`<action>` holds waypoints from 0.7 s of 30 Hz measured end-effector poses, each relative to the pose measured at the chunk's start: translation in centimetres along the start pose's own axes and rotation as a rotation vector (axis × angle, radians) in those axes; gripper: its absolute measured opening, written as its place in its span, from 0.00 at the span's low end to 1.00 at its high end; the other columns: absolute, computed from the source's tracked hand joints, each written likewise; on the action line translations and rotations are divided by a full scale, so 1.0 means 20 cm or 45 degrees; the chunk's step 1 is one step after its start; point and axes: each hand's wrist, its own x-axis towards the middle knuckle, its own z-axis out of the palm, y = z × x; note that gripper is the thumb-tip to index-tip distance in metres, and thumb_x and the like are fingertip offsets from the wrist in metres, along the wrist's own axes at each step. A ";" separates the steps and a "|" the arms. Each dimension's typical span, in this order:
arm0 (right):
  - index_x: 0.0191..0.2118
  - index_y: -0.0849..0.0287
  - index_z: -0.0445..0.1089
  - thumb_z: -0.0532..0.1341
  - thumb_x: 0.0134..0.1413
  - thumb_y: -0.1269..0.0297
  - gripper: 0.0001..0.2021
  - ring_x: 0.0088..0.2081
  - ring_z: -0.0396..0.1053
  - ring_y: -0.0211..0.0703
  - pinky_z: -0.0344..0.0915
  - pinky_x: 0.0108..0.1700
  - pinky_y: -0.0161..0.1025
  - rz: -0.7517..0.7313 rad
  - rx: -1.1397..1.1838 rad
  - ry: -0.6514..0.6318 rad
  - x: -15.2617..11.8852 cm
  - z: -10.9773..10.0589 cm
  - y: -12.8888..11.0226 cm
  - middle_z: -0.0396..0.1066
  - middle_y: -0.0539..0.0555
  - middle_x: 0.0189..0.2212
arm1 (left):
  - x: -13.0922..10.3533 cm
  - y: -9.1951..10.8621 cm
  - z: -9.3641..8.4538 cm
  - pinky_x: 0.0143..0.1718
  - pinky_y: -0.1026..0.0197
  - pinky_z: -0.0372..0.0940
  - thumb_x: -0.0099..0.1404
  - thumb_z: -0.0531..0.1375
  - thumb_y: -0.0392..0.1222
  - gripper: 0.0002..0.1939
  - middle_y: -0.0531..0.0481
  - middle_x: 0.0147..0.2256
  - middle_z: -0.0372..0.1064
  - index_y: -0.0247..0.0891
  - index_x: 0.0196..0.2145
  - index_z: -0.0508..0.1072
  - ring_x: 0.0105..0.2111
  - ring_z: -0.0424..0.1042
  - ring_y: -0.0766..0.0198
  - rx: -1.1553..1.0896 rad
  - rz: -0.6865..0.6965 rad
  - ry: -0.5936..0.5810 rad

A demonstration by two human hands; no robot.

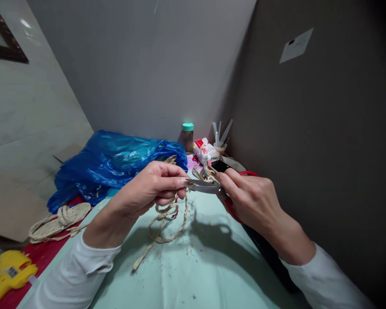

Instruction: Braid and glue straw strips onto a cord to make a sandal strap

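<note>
My left hand [161, 184] pinches the end of a braided straw cord [185, 214] between thumb and fingers. The cord hangs below it in loose loops, with its tail on the pale green table cover [206, 274]. My right hand [249, 197] is closed round red-handled scissors [204, 186]. Their blades point left and reach to my left fingertips, beside the held end of the cord. Whether the blades touch the cord is too small to tell.
A blue plastic bag [116, 159] lies at the back left, near a bundle of cord [59, 221]. At front left is a yellow glue gun [11, 274]. Behind my hands stand a jar with a green lid [187, 136], a red-and-white packet [204, 150] and a cup of sticks [220, 147].
</note>
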 end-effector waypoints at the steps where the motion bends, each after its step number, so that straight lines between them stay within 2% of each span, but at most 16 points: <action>1: 0.35 0.61 0.70 0.55 0.59 0.71 0.06 0.20 0.57 0.36 0.46 0.25 0.39 0.010 0.000 -0.022 0.00 0.00 0.00 0.70 0.50 0.26 | 0.00 0.00 0.00 0.12 0.74 0.43 0.58 0.64 0.35 0.05 0.52 0.20 0.68 0.29 0.28 0.74 0.13 0.48 0.81 0.021 0.019 0.009; 4: 0.37 0.61 0.70 0.56 0.58 0.70 0.06 0.20 0.58 0.36 0.45 0.25 0.39 0.028 0.000 -0.059 0.00 -0.01 0.00 0.72 0.50 0.28 | 0.00 -0.01 0.00 0.12 0.73 0.44 0.58 0.64 0.36 0.06 0.52 0.20 0.69 0.30 0.28 0.74 0.13 0.50 0.80 0.105 0.080 0.053; 10: 0.34 0.61 0.70 0.56 0.58 0.70 0.06 0.19 0.57 0.36 0.45 0.25 0.38 0.021 -0.012 -0.071 0.01 -0.02 -0.01 0.68 0.48 0.25 | 0.00 0.00 0.02 0.12 0.73 0.45 0.56 0.66 0.39 0.08 0.54 0.18 0.67 0.30 0.27 0.74 0.13 0.52 0.78 0.237 0.141 0.141; 15: 0.31 0.60 0.69 0.54 0.59 0.72 0.08 0.19 0.56 0.36 0.46 0.25 0.37 0.018 0.005 -0.055 0.01 -0.02 -0.01 0.65 0.47 0.23 | 0.00 -0.01 0.02 0.12 0.73 0.45 0.55 0.67 0.38 0.08 0.53 0.19 0.68 0.29 0.28 0.74 0.13 0.49 0.80 0.103 0.090 0.072; 21: 0.28 0.60 0.66 0.53 0.59 0.74 0.10 0.18 0.55 0.35 0.46 0.24 0.36 0.016 0.027 -0.016 0.01 -0.02 0.00 0.64 0.47 0.21 | -0.01 0.00 0.01 0.13 0.74 0.42 0.60 0.62 0.35 0.05 0.51 0.22 0.68 0.28 0.30 0.73 0.13 0.46 0.82 -0.003 0.014 0.009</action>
